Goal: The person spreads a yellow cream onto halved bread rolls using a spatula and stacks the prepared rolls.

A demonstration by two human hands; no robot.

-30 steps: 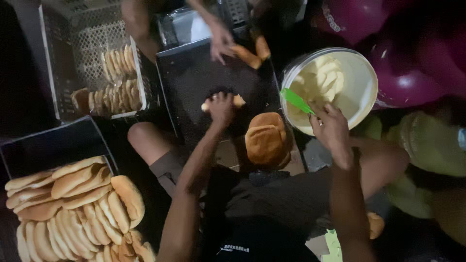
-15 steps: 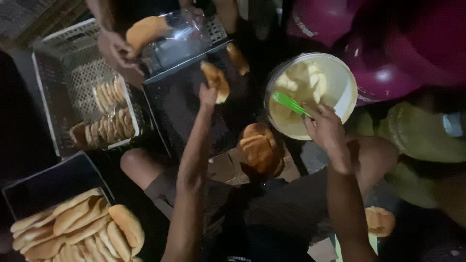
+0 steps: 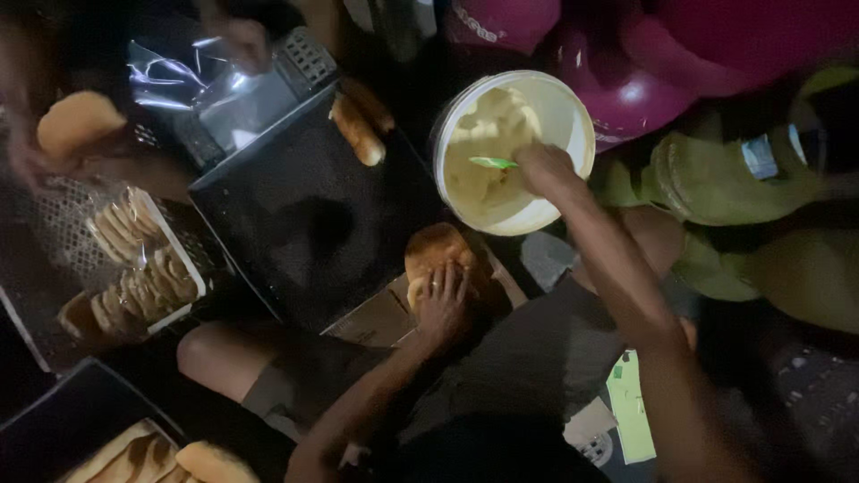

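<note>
The right hand (image 3: 548, 170) is closed around a green spreader (image 3: 494, 163), and its tip dips into the pale spread inside the white bucket (image 3: 573, 121). The left hand (image 3: 445, 302) lies flat with its fingers spread on a round bun (image 3: 433, 250) — the bun sits just beside the dark tray (image 3: 304, 224). Two long buns (image 3: 356, 130) lie at the tray's far edge. Another person's hand (image 3: 27, 152) holds a bun (image 3: 79, 121) over the wire basket (image 3: 54, 224) — that part is blurry.
</note>
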